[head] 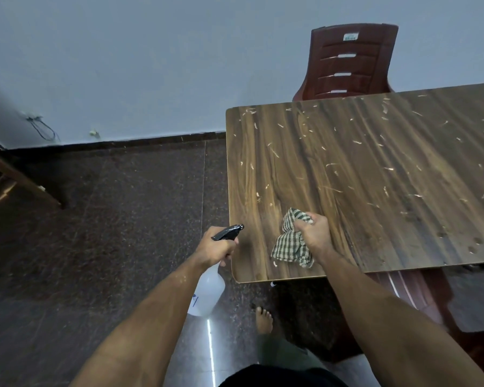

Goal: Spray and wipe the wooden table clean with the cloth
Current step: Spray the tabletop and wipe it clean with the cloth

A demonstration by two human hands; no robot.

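A: Status? Spray bottle (207,291) gripped by left hand (217,248), off table (375,169) at 9 o'clock; cloth (289,244) bunched in right hand (315,233), near corner.

B: Risk: shavings (355,142) likely pushed onto floor if swept edgeward.

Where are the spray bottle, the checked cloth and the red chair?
spray bottle (208,291), head view, on its translucent body.
checked cloth (289,245), head view, on its bunched middle.
red chair (349,62), head view, on its slatted backrest.
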